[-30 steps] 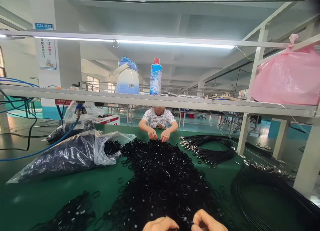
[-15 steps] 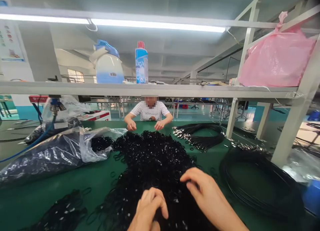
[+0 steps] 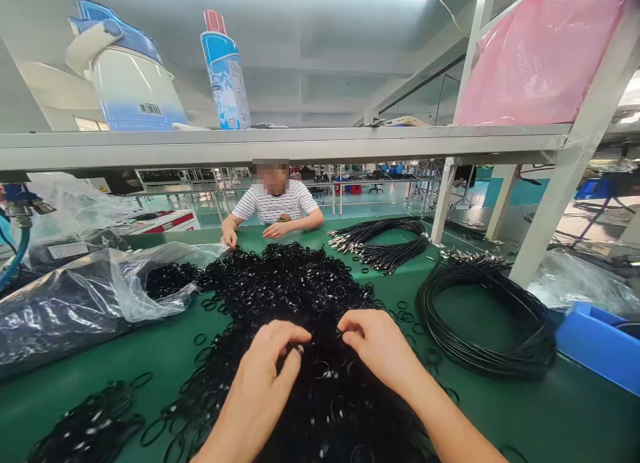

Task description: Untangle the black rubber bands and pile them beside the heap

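Note:
A large heap of small black rings spreads over the green table, and both my hands are over its near part. My left hand is curled, its index finger reaching forward. A bit of a black ring shows between its thumb and fingers. To its right, my right hand has thumb and index finger pinched close together above the heap. Whatever lies between those fingertips is too small to make out. A smaller pile of black rings sits at the near left.
A clear plastic bag of black rings lies at left. Coiled black cables and a cable bundle are on the right, beside a blue bin. A shelf crosses above. A co-worker sits opposite, hands by the heap.
The view has tilted down and shifted right. My hands have come closer together over the heap, the left fingers now closed. The co-worker's one hand has moved to the heap's edge.

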`<state>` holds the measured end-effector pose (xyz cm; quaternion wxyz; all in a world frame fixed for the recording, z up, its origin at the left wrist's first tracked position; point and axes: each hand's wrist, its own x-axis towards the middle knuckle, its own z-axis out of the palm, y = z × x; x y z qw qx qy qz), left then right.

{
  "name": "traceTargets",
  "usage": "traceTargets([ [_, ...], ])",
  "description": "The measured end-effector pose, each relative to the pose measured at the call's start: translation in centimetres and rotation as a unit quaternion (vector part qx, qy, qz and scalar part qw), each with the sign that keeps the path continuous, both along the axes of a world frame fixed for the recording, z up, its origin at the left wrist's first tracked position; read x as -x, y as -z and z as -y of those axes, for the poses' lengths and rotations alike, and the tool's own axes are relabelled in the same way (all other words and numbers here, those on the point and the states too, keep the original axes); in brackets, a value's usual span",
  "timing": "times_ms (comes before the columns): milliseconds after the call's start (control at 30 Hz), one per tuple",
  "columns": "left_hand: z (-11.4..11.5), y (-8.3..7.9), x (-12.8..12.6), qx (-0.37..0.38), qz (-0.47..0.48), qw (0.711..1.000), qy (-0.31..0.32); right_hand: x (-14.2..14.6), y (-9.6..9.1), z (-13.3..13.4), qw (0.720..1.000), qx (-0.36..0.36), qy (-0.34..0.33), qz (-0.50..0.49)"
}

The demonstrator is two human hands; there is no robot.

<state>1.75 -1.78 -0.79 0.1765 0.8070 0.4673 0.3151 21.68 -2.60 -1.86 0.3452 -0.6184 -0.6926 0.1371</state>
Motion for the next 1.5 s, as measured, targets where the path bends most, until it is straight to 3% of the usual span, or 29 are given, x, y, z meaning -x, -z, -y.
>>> traceTargets([
  [133,-3.6,-0.2,-1.7,-0.080,-0.008,0.997,-0.012,-0.8,-0.8,0.2,0.999,0.008,-0.027,-0.027],
  [300,-5.4,-0.2,-2.3,-0.050,0.002,0.999,-0.011,-0.9,-1.2,0.6,0.999,-0.003,-0.010,-0.039],
  [400,-4.5,-0.5,-1.5,-0.023,0.032,0.999,-0.012,-0.2,-1.2,0.8,0.999,-0.024,-0.003,-0.045],
  [567,-2.2,-0.3,-0.6,0.076,0.115,0.989,0.057,1.4,-0.7,0.9,0.998,-0.045,-0.012,-0.032],
  [700,-1.5,0.4,0.3,0.077,0.143,0.987,0.013,0.3,-0.8,0.8,0.999,-0.036,0.020,-0.010],
  [933,-1.2,0.2,1.6,-0.016,0.019,1.000,-0.002,-2.7,-2.8,2.3,0.997,0.036,0.000,0.063],
  [1033,-0.8,0.0,1.6,-0.005,-0.009,1.000,0.011,-2.2,-2.5,2.5,0.995,0.041,0.003,0.088],
  [1200,-0.2,-0.1,1.4,0.027,0.027,0.997,0.068,-1.0,-1.2,1.6,0.994,0.027,0.022,0.107],
  [1300,0.2,-0.3,1.2,0.056,0.035,0.996,0.063,-1.0,-1.3,1.4,0.994,0.020,0.037,0.096],
  [1500,0.6,-0.2,0.8,0.029,-0.022,0.998,0.047,-1.0,-2.3,2.3,0.997,0.020,-0.023,0.076],
])
